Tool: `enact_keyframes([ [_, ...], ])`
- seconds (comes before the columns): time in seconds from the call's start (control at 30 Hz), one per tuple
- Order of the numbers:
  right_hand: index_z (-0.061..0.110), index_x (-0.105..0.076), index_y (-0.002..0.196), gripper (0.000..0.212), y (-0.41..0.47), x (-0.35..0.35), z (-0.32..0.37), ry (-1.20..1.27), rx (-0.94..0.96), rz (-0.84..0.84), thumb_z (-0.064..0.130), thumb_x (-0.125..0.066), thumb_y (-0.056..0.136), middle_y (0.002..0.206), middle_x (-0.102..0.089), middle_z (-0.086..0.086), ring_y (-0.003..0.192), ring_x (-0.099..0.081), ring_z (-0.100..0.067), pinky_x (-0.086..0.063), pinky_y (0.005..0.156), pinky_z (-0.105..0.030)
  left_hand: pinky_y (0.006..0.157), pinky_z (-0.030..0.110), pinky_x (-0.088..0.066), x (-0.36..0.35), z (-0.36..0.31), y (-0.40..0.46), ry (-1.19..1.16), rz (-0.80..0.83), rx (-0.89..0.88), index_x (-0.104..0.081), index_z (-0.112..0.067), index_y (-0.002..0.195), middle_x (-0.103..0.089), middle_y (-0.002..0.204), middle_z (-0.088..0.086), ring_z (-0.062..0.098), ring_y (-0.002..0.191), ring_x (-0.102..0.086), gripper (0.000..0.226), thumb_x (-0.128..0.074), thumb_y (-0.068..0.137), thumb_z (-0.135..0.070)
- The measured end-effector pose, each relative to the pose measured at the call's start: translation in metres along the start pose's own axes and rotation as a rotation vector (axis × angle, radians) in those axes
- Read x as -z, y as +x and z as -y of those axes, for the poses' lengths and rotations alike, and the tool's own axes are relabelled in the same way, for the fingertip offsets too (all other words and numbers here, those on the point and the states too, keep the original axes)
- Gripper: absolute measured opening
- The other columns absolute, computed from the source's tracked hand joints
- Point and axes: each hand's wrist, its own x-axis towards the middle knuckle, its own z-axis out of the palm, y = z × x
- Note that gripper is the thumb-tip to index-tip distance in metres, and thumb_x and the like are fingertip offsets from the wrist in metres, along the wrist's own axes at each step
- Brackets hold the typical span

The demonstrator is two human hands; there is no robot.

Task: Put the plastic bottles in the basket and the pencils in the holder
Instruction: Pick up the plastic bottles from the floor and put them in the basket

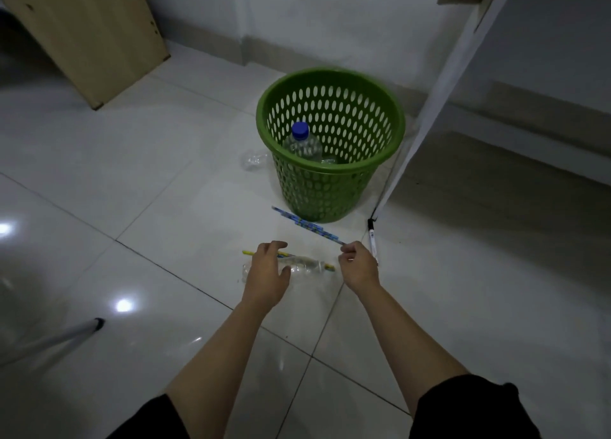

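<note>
**A:** Report grip state, both hands.

**B:** Left hand (267, 271): fingers spread and loose, palm down over the clear plastic bottle (305, 265) lying on its side on the floor tiles (165, 207). The hand covers the bottle's left part; whether it touches cannot be told. Nothing is grasped. Right hand (358, 265): fingertips pinched on the near end of the blue patterned pencil (307, 225), which lies diagonally, its far end just beside the basket's base.

**A:** Location of the remaining task items?

**B:** A yellow pencil (329, 267) lies under or behind the floor bottle, its ends showing at either side. The green basket (330, 187) stands upright, far of the hands; inside it a bottle with a blue cap (302, 141) leans on the left wall, with a second clear one partly visible beside it. Another clear bottle (254, 161) lies on the floor, touching or just beside the basket's left side.

**A:** Clearance and obstructions?

**B:** Open tile left and near — broad room for movement. To the right, a white pole (429, 108) slants down to the floor just right of the basket, and a white marker with a black cap (373, 240) lies just beside the right hand. A wooden panel (89, 32) stands far left, well apart. A grey bar (59, 338) lies near left.
</note>
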Motion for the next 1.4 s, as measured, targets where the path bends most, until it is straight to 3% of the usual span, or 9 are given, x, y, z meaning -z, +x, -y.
enact_keyframes([
  [0.33, 0.000, -0.061, 0.109, 0.024, 0.038, -0.033, -0.007, -0.084, -0.004, 0.070, 0.000, -0.045, 0.091, 0.115, -0.063, -0.019, 0.105, -0.059, -0.031, -0.039, 0.075, -0.023, 0.089, 0.033, -0.041, -0.008, 0.015, 0.036, 0.071, -0.010, -0.017, -0.050, -0.013, 0.128, -0.047, 0.129, 0.012, 0.029, 0.117, -0.047, 0.041, -0.056, 0.087, -0.009],
  [0.6, -0.003, -0.059, 0.110, 0.033, 0.064, -0.067, -0.027, -0.198, 0.036, 0.136, -0.014, -0.044, 0.083, 0.121, -0.055, -0.023, 0.111, -0.054, -0.035, -0.046, 0.089, -0.040, 0.091, 0.038, -0.043, -0.025, 0.065, 0.054, 0.070, -0.017, 0.051, -0.051, -0.014, 0.127, -0.048, 0.130, 0.012, 0.030, 0.122, -0.044, 0.040, -0.053, 0.088, -0.007],
  [0.77, -0.002, -0.062, 0.108, 0.021, 0.077, -0.077, -0.025, -0.196, 0.140, 0.128, 0.002, -0.047, 0.093, 0.113, -0.063, -0.021, 0.105, -0.059, -0.035, -0.047, 0.085, -0.037, 0.095, 0.038, -0.042, -0.031, 0.075, 0.064, 0.142, 0.069, -0.007, -0.052, -0.014, 0.127, -0.052, 0.129, 0.012, 0.032, 0.120, -0.046, 0.039, -0.055, 0.088, -0.013],
  [0.9, 0.002, -0.061, 0.098, 0.018, 0.072, -0.092, -0.027, -0.246, 0.141, 0.173, 0.018, -0.054, 0.093, 0.104, -0.065, -0.020, 0.099, -0.061, -0.034, -0.049, 0.080, -0.037, 0.105, 0.040, -0.035, -0.034, 0.083, 0.065, 0.494, 0.273, -0.109, -0.040, -0.021, 0.135, -0.050, 0.133, 0.007, 0.028, 0.125, -0.045, 0.065, -0.065, 0.080, -0.044],
  [1.0, 0.010, -0.056, 0.093, 0.022, 0.070, -0.094, -0.034, -0.302, 0.055, 0.230, 0.032, -0.055, 0.093, 0.106, -0.063, -0.017, 0.099, -0.059, -0.032, -0.046, 0.076, -0.034, 0.112, 0.043, -0.029, -0.044, 0.090, 0.057, 0.675, 0.345, -0.130, -0.029, -0.020, 0.142, -0.041, 0.140, 0.007, 0.028, 0.131, -0.039, 0.075, -0.067, 0.079, -0.035],
  [1.13, 0.011, -0.048, 0.090, 0.024, 0.071, -0.090, -0.033, -0.217, -0.199, 0.354, 0.033, -0.057, 0.090, 0.099, -0.057, -0.014, 0.082, -0.060, -0.028, -0.057, 0.066, -0.038, 0.101, 0.040, -0.040, -0.046, 0.089, 0.058, 0.664, 0.338, -0.140, -0.034, -0.018, 0.140, -0.042, 0.134, 0.010, 0.031, 0.121, -0.046, 0.071, -0.068, 0.078, -0.027],
  [1.2, 0.010, -0.049, 0.093, 0.024, 0.066, -0.089, -0.026, -0.124, -0.312, 0.398, 0.034, -0.055, 0.091, 0.098, -0.056, -0.014, 0.076, -0.060, -0.026, -0.056, 0.057, -0.032, 0.096, 0.040, -0.044, -0.040, 0.089, 0.058, 0.577, 0.327, -0.125, -0.037, -0.018, 0.139, -0.043, 0.129, 0.009, 0.030, 0.115, -0.049, 0.071, -0.067, 0.076, -0.032],
  [1.33, 0.009, -0.053, 0.082, 0.025, 0.061, -0.088, 0.010, -0.096, -0.083, 0.283, 0.031, -0.049, 0.093, 0.082, -0.058, -0.014, 0.077, -0.056, -0.025, -0.052, 0.074, -0.039, 0.089, 0.035, -0.044, -0.016, 0.093, 0.049, 0.394, 0.129, -0.172, -0.040, -0.021, 0.136, -0.047, 0.124, 0.005, 0.026, 0.108, -0.052, 0.069, -0.058, 0.073, -0.043],
  [1.4, 0.011, -0.051, 0.072, 0.027, 0.054, -0.085, 0.046, 0.005, 0.047, 0.202, 0.029, -0.051, 0.092, 0.070, -0.054, -0.006, 0.077, -0.053, -0.024, -0.045, 0.072, -0.038, 0.089, 0.035, -0.042, 0.000, 0.091, 0.047, 0.330, -0.047, -0.229, -0.039, -0.021, 0.137, -0.049, 0.123, 0.004, 0.024, 0.105, -0.052, 0.069, -0.049, 0.073, -0.043],
])
